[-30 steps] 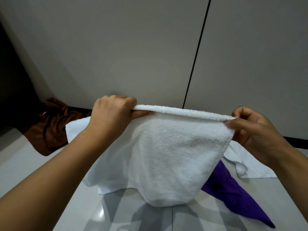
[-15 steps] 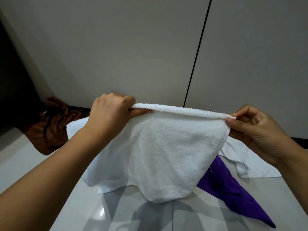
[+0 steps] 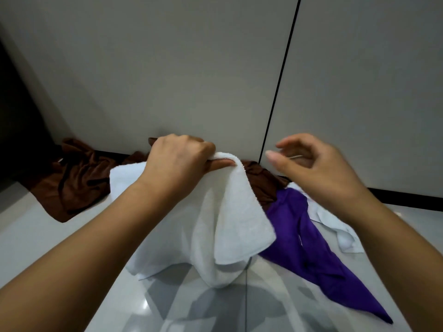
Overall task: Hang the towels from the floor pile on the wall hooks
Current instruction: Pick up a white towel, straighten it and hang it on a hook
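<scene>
Glossy pale tiled floor (image 3: 36, 240) carries a towel pile against the wall: brown towel (image 3: 72, 183) left, white towel (image 3: 167, 243) middle, purple towel (image 3: 311, 255) and pale cloth (image 3: 340, 231) right.

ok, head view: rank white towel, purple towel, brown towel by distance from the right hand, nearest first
1. White towel: to the left of the right hand, held up by the left hand.
2. Purple towel: on the floor just below; too close to call against the white towel.
3. Brown towel: its bulk lies far left by the wall.

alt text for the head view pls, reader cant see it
A left hand grips a white towel above a floor pile of brown and purple towels; the right hand hovers open beside it, before a grey wall.
</scene>
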